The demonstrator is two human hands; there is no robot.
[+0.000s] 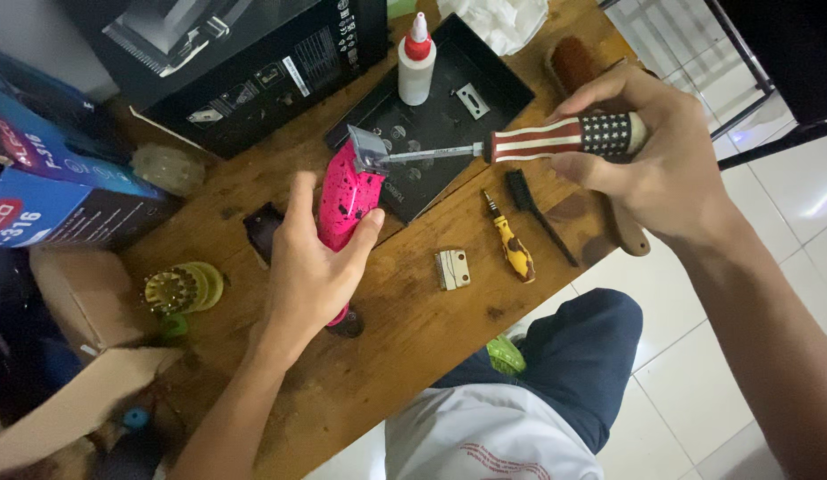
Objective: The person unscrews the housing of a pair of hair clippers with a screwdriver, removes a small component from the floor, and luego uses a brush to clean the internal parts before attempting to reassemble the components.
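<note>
Seen from above, a person sits at a wooden counter [413, 329] working on a pink, black-speckled hair clipper [347, 200]. The left hand [311, 267] is wrapped around the clipper's body, fingers closed on it, holding it just above the counter with its metal head pointing away from the person. The right hand [649, 151] is closed around the striped, starred handle of a screwdriver [564, 138], whose shaft runs level to the left so that its tip meets the clipper's metal head [369, 149]. The work looks partway through: a loose metal blade piece [453, 268] already lies on the counter near the person, another small metal plate [471, 100] rests in a flat black tray [502, 76], and the head is being driven or loosened; whether the screw is in or out cannot be told. Between the hands lie a smaller yellow-handled screwdriver [511, 244] and a little black brush [533, 213]. A white squeeze bottle with a red cap [417, 62] stands upright in the tray. Behind it, at the top, sits a large black carton [253, 62] with a product picture and small white label panels. At the far left are blue boxes [49, 169] with red and white label patches, and beneath them an open brown cardboard box [84, 311]. Yellow-green comb guards [184, 286] lie beside it.
</note>
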